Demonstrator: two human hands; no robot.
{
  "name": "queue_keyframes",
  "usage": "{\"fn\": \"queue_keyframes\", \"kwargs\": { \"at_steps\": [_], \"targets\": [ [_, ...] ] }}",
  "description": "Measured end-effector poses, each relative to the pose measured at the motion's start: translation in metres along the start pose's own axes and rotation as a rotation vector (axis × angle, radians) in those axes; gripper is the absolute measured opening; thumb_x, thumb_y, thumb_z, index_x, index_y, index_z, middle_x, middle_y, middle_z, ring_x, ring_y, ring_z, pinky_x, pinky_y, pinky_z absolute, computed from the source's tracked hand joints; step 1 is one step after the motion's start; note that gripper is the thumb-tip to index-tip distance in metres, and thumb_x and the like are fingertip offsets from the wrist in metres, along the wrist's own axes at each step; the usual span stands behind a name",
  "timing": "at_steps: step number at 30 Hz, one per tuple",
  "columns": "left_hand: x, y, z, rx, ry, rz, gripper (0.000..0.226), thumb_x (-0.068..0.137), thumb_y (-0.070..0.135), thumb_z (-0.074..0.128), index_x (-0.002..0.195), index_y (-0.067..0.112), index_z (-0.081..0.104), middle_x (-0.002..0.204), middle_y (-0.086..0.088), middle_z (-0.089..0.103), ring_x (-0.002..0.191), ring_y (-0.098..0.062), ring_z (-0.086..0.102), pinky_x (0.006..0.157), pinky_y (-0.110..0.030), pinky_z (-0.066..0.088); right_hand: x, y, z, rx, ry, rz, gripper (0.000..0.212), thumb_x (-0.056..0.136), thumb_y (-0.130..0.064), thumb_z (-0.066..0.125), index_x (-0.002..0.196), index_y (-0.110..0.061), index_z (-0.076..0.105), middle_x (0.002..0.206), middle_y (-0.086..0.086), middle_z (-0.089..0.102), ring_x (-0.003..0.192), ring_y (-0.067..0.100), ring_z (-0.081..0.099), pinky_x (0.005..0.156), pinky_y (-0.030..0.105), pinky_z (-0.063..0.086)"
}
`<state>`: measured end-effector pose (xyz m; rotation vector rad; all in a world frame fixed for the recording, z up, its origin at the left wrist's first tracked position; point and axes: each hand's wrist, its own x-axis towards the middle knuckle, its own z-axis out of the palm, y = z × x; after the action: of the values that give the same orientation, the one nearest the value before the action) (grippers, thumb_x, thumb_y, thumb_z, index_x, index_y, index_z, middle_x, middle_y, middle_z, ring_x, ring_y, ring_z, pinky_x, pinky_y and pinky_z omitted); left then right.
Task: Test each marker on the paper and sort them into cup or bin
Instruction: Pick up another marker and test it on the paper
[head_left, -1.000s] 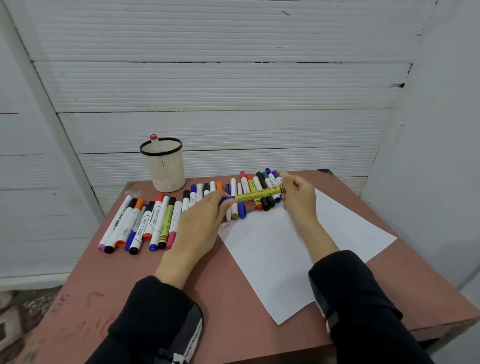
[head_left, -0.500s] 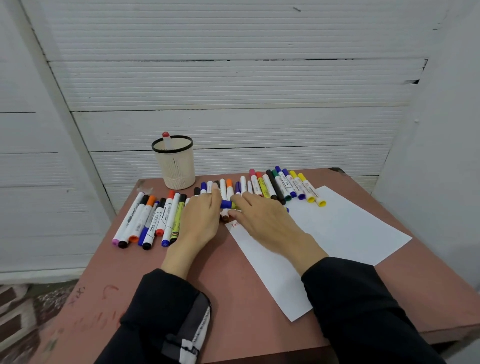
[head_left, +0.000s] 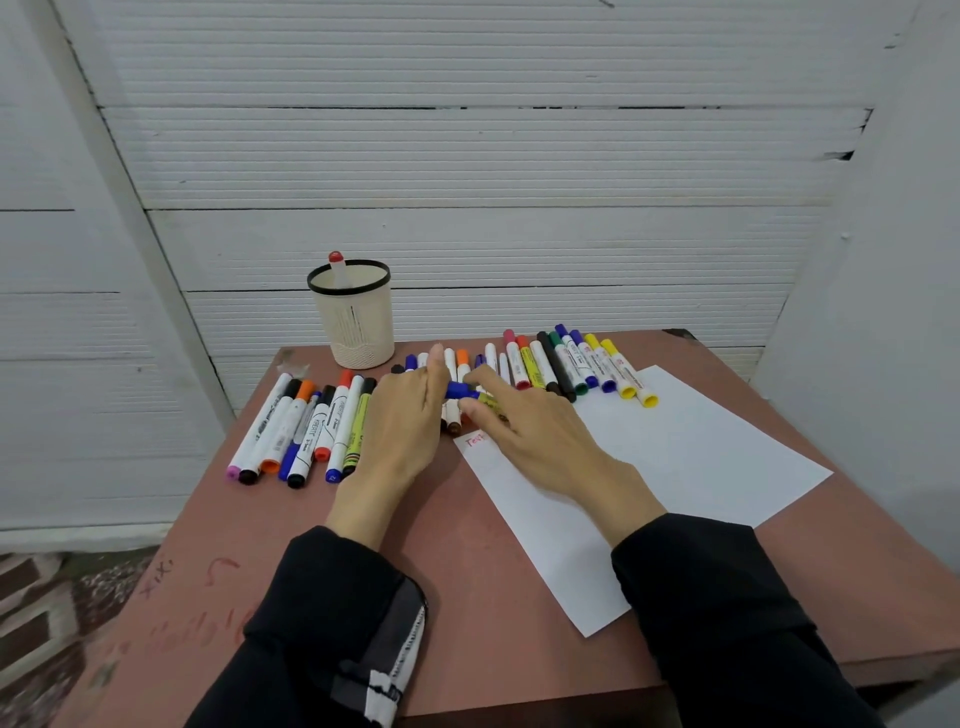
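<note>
Marker (head_left: 475, 397) — yellow body, blue cap, lying crosswise over the row of markers (head_left: 561, 364) by the paper (head_left: 675, 457). Left hand (head_left: 405, 421) pinches the cap; right hand (head_left: 530, 436) grips the barrel. Cup (head_left: 358, 322) stands behind — one marker inside.

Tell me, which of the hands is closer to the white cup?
The left. The left hand lies just in front of the cup, over the row of markers. The right hand is further to the right, at the paper's near corner.
</note>
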<state>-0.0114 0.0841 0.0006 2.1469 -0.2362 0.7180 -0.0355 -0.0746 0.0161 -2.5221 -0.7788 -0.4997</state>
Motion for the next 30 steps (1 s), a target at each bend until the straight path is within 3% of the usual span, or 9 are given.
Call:
{"fn": "queue_keyframes", "kwargs": {
  "at_steps": [4, 7, 9, 11, 15, 18, 23, 27, 30],
  "targets": [
    [0.004, 0.005, -0.006, -0.298, 0.034, -0.131, 0.054, 0.1, 0.045, 0.033, 0.065, 0.006, 0.044, 0.056, -0.011, 0.046, 0.052, -0.009, 0.043, 0.054, -0.023, 0.037, 0.004, 0.01, -0.01, 0.583, 0.01, 0.347, 0.002, 0.103, -0.027, 0.035, 0.104, -0.027, 0.036, 0.066, -0.001, 0.05, 0.056, 0.012, 0.042, 0.054, 0.027, 0.036],
    [0.008, 0.007, -0.006, -0.484, 0.048, -0.216, 0.035, 0.094, 0.04, 0.049, 0.077, 0.01, 0.053, 0.066, 0.005, 0.06, 0.061, -0.002, 0.056, 0.062, -0.017, 0.047, 0.01, 0.017, -0.023, 1.217, 0.149, 0.541, 0.02, 0.101, -0.007, 0.031, 0.096, -0.022, 0.043, 0.075, 0.008, 0.056, 0.053, 0.015, 0.046, 0.043, 0.022, 0.035],
    [0.006, 0.009, -0.007, -0.526, -0.046, -0.262, 0.02, 0.091, 0.03, 0.062, 0.087, 0.012, 0.055, 0.076, 0.004, 0.069, 0.07, -0.004, 0.065, 0.066, -0.017, 0.052, 0.007, 0.022, -0.034, 1.655, 0.22, 0.545, 0.027, 0.099, -0.003, 0.03, 0.1, -0.016, 0.053, 0.086, 0.012, 0.063, 0.059, 0.017, 0.057, 0.043, 0.022, 0.044],
    [0.004, 0.006, -0.005, -0.526, -0.114, -0.273, 0.018, 0.09, 0.03, 0.063, 0.092, 0.015, 0.055, 0.083, 0.001, 0.073, 0.076, -0.009, 0.068, 0.071, -0.022, 0.055, 0.003, 0.028, -0.039, 1.861, 0.24, 0.51, 0.03, 0.098, -0.002, 0.034, 0.109, -0.012, 0.06, 0.099, 0.01, 0.07, 0.069, 0.017, 0.067, 0.048, 0.021, 0.05],
    [-0.001, 0.004, -0.008, -0.342, -0.099, -0.195, 0.018, 0.101, 0.034, 0.041, 0.101, 0.019, 0.052, 0.086, 0.0, 0.066, 0.077, -0.013, 0.061, 0.073, -0.029, 0.051, 0.003, 0.03, -0.03, 1.526, 0.215, 0.606, 0.005, 0.095, -0.02, 0.055, 0.098, -0.018, 0.059, 0.077, -0.002, 0.06, 0.051, 0.009, 0.047, 0.043, 0.017, 0.03],
    [-0.006, 0.001, -0.02, -0.124, -0.097, -0.143, 0.023, 0.104, 0.033, 0.031, 0.086, 0.023, 0.04, 0.069, -0.004, 0.047, 0.061, -0.011, 0.042, 0.056, -0.021, 0.035, 0.005, 0.027, -0.015, 1.237, 0.207, 0.645, 0.019, 0.098, -0.031, 0.052, 0.084, -0.018, 0.057, 0.058, -0.002, 0.047, 0.046, 0.009, 0.032, 0.042, 0.02, 0.022],
    [-0.01, -0.013, -0.037, -0.094, -0.099, -0.139, 0.03, 0.103, 0.038, 0.029, 0.095, 0.012, 0.041, 0.064, 0.0, 0.038, 0.057, -0.011, 0.035, 0.053, -0.023, 0.031, 0.006, 0.011, 0.001, 1.101, 0.123, 0.558, 0.02, 0.1, -0.027, 0.051, 0.093, -0.011, 0.059, 0.067, 0.007, 0.061, 0.043, 0.011, 0.041, 0.041, 0.021, 0.034],
    [-0.012, -0.013, -0.041, -0.168, -0.04, -0.146, 0.03, 0.103, 0.034, 0.033, 0.103, 0.006, 0.043, 0.068, -0.004, 0.039, 0.06, -0.011, 0.035, 0.052, -0.016, 0.033, 0.008, 0.003, 0.011, 0.978, 0.065, 0.521, 0.036, 0.095, -0.036, 0.059, 0.076, -0.005, 0.056, 0.065, 0.012, 0.064, 0.039, 0.007, 0.039, 0.038, 0.018, 0.029],
    [-0.01, -0.012, -0.036, -0.239, -0.031, -0.163, 0.028, 0.103, 0.035, 0.035, 0.103, 0.009, 0.044, 0.074, -0.006, 0.046, 0.065, -0.012, 0.041, 0.06, -0.023, 0.039, 0.007, 0.002, 0.019, 0.824, 0.093, 0.467, 0.041, 0.096, -0.024, 0.06, 0.059, -0.01, 0.049, 0.05, 0.004, 0.056, 0.04, 0.003, 0.044, 0.053, 0.02, 0.047]
  ]
}}
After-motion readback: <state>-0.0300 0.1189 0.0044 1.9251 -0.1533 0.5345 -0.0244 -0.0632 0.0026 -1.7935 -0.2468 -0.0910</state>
